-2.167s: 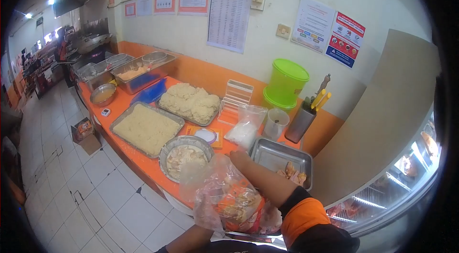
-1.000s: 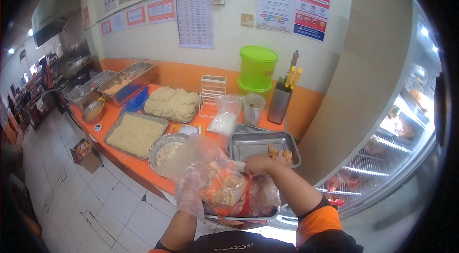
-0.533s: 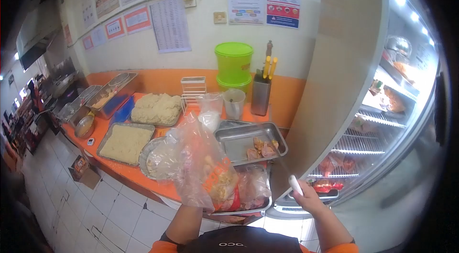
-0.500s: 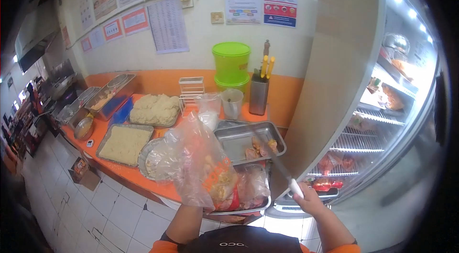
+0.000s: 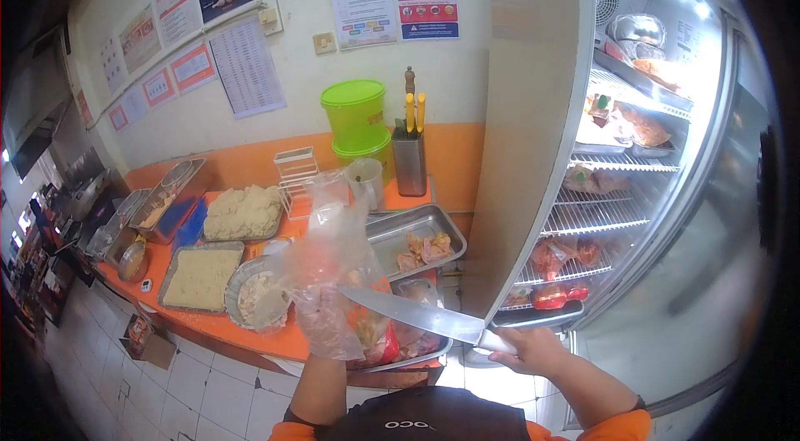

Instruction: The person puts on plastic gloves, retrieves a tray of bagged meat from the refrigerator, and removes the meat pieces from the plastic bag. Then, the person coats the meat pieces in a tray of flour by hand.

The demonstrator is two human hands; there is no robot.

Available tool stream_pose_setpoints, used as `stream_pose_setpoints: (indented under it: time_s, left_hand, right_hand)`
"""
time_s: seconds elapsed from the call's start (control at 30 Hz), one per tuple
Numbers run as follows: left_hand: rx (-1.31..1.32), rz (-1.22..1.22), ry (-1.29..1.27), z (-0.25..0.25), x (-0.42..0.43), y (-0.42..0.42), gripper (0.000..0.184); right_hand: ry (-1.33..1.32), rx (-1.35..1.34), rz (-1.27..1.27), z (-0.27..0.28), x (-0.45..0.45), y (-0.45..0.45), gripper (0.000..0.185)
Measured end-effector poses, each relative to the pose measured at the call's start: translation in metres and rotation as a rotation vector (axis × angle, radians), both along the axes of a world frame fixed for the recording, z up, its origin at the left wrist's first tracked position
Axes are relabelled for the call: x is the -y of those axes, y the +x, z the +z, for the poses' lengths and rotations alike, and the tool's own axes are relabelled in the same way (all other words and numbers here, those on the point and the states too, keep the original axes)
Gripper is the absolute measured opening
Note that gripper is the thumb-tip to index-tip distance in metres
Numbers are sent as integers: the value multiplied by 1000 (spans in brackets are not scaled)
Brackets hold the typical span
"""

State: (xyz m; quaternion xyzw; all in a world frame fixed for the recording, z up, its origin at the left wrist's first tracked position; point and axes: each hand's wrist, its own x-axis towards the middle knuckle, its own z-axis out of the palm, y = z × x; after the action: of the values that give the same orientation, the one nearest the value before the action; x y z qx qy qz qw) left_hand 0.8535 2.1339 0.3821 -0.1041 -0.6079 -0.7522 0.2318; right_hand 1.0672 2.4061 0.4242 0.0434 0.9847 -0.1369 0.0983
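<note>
A large knife (image 5: 417, 316) with a white handle is in my right hand (image 5: 529, 351), fingers closed round the handle. The blade points left, its tip against or just in front of a clear plastic bag (image 5: 329, 308). My left hand is hidden behind or under this bag; only the forearm shows below it. Bagged meat (image 5: 375, 337) with red and orange print lies under the bag on a metal tray (image 5: 437, 351). Behind it, a second metal tray (image 5: 392, 233) holds a few raw meat pieces (image 5: 425, 249).
On the orange table stand a breading tray (image 5: 202, 277), a heaped flour tray (image 5: 243, 214), a bowl (image 5: 254, 295), green tubs (image 5: 354, 112) and a knife block (image 5: 409, 164). An open lit fridge (image 5: 596, 208) is at the right. A cardboard box (image 5: 150, 345) sits on the floor.
The view has turned right, showing more of the fridge. My right hand took up the knife earlier; its blade has since swung left to the plastic bag, which has been lifted and bunched.
</note>
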Motion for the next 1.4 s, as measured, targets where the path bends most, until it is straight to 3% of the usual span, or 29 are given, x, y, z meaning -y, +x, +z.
stream_pose_setpoints:
  time_s: [0.1, 0.3, 0.4, 0.47, 0.5, 0.57, 0.6, 0.63, 0.7, 0.73, 0.8, 0.87, 0.9, 0.97, 1.1, 1.2, 1.27, 1.33, 1.4]
  left_hand:
    - [-147, -110, 83, 0, -4, 7, 12]
    - [-4, -107, 173, -7, 8, 6, 18]
    - [-96, 101, -225, -20, 23, 2, 19]
    - [-487, 704, -1061, -19, 30, 7, 18]
    - [-432, 590, -997, -17, 32, 8, 19]
    - [-54, 11, -344, -5, 28, 11, 21]
    - [96, -104, -135, 3, 27, 18, 23]
    - [-3, -4, -192, -27, 18, 5, 22]
    - [-47, -7, -44, -41, 19, -6, 19]
    - [-5, -113, 173, -19, 14, 5, 18]
    - [37, -148, 185, -1, 15, 17, 17]
    - [60, 24, -224, 4, 23, 20, 19]
    - [48, 35, -120, 4, 21, 20, 19]
    - [25, 50, 85, 3, 13, 18, 19]
    - [47, 98, 54, 1, 15, 11, 19]
    - [99, 71, 39, 2, 21, 8, 18]
    - [96, 66, 73, 0, 18, 6, 18]
    - [110, 75, 84, 4, 16, 8, 21]
    - [127, 79, -9, 13, 16, 15, 25]
  right_hand:
    - [-5, 1, 6, 4, 6, -2, 63]
    - [-46, 18, 8, 5, 30, -15, 63]
    - [-82, -71, 18, -5, 32, -20, 61]
    - [-107, -138, 69, -5, 33, -27, 59]
    - [-133, -195, 125, -8, 31, -31, 57]
    - [-66, -362, 216, -8, 28, -37, 57]
    - [-76, -365, 197, -13, 20, -41, 51]
    - [-87, -365, 162, -16, 16, -48, 45]
    - [-27, -302, 186, -8, 19, -60, 47]
    - [13, -267, 168, -3, 16, -58, 48]
    - [89, -201, 95, 2, 17, -56, 50]
    - [117, -50, 50, 8, 27, -64, 55]
    - [131, 24, 27, 10, 29, -66, 58]
    - [255, -10, 235, -10, 17, -70, 63]
    - [322, -58, 370, -29, 12, -85, 69]
    - [309, -124, 410, -28, 29, -91, 61]
    - [132, 38, 128, 14, 69, -94, 58]
    - [104, 103, 62, 21, 80, -100, 56]
    - [228, 81, 208, 6, 77, -112, 55]
